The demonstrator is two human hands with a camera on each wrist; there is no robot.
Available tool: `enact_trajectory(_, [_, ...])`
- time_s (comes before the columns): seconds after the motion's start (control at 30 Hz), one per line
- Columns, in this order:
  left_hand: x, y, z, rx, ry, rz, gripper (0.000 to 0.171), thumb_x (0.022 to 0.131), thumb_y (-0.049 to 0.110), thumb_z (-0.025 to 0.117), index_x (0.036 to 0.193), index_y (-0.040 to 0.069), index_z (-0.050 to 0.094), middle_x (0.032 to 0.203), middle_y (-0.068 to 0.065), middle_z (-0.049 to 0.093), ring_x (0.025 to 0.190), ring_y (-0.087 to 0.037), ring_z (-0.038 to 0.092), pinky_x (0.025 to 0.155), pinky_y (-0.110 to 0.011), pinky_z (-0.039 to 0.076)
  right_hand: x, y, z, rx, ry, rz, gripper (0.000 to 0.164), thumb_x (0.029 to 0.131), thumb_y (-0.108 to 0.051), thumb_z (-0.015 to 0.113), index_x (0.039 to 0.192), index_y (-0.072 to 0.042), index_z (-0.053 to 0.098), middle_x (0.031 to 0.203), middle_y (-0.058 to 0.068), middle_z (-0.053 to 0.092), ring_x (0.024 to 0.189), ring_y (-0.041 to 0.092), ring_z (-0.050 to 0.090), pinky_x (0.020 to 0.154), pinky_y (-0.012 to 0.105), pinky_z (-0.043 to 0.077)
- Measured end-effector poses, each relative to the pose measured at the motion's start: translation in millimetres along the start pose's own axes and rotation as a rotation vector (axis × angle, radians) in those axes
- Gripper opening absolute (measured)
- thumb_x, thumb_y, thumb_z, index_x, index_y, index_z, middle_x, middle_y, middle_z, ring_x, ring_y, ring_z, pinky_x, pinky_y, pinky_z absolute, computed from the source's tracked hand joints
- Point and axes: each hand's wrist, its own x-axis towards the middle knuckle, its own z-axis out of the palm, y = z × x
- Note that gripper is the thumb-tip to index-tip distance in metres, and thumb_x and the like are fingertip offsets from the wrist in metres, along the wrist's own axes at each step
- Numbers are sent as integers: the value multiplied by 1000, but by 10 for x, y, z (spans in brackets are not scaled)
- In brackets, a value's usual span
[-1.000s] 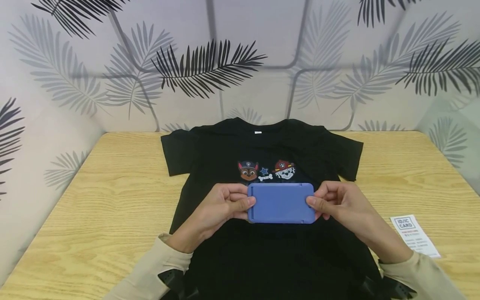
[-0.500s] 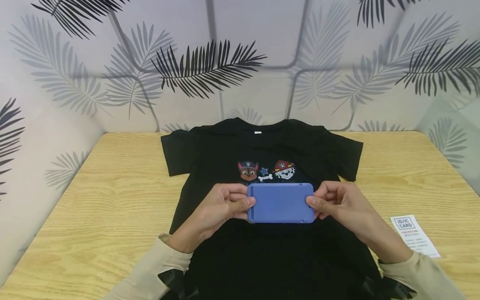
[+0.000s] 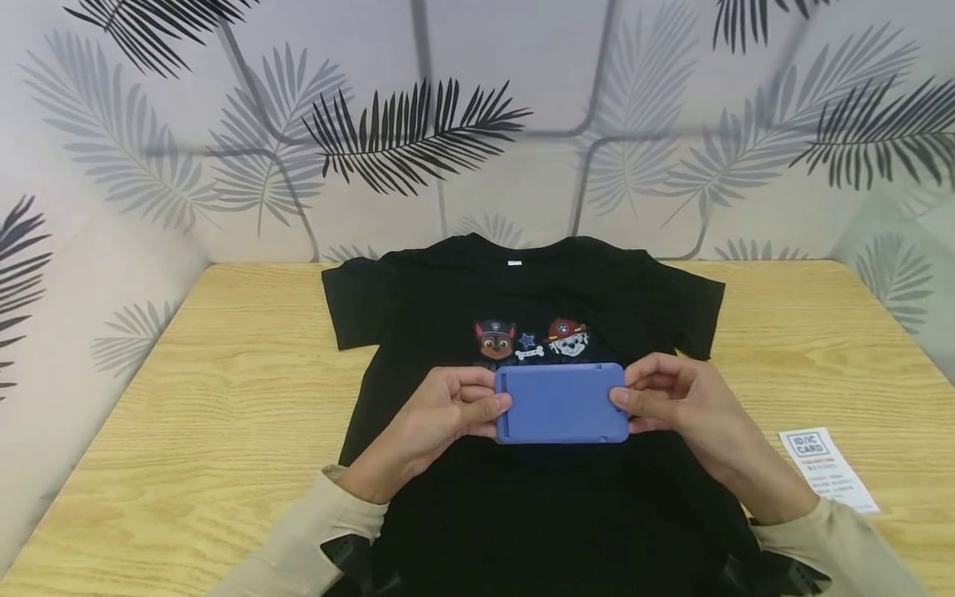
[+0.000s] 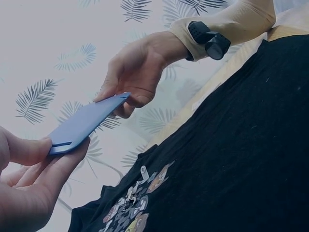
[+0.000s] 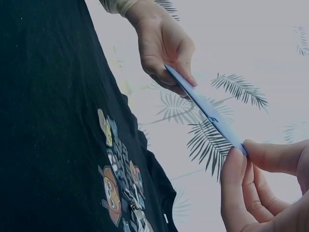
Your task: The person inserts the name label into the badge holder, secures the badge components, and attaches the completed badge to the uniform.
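The left hand [image 3: 436, 419] and the right hand [image 3: 694, 410] hold a flat blue case [image 3: 563, 404] between them by its two short ends, lengthwise across the body. The left forearm slants in from the lower left and the right one from the lower right, with both wrists low and the hands turned inward to face each other.

Each thumb lies on the case's near face at its own end, with the other fingers bent behind, so both hands are closed to a thin pinch around the case's edge. In the head view the fingers behind are partly hidden, but they seem to press against the back. A narrow slot [image 4: 62, 144] runs across the case beside the left thumb.

The wrist views show the case in the air, apart from the black T-shirt [image 3: 559, 514] below it. The shirt lies spread on the wooden table [image 3: 224, 398], neckline at the far edge, sleeves out to either side, a cartoon print [image 3: 528, 351] on its chest just beyond the case. A white card [image 3: 824, 464] headed "ID/IC CARD" lies on the table near the right forearm. Behind the table stands a leaf-patterned backdrop [image 3: 507, 50].
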Motion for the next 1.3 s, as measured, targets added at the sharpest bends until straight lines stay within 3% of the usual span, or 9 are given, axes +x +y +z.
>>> enact_trajectory(0.7, [6, 33, -22, -12, 1, 8, 26, 94, -5, 56, 114, -21, 53, 95, -18, 70, 80, -16, 69, 78, -40, 56, 26, -24, -4, 24, -36, 34, 9, 89, -7, 68, 96, -5, 64, 85, 2, 66, 70, 15, 65, 67, 30, 57])
enact_trajectory(1.3, [-5, 37, -31, 3, -8, 12, 27, 94, -4, 56, 115, -20, 54, 100, -23, 69, 82, -18, 69, 80, -43, 55, 6, -23, -2, 4, -48, 32, 14, 91, -8, 66, 100, 0, 59, 89, 4, 65, 74, 18, 67, 73, 31, 57])
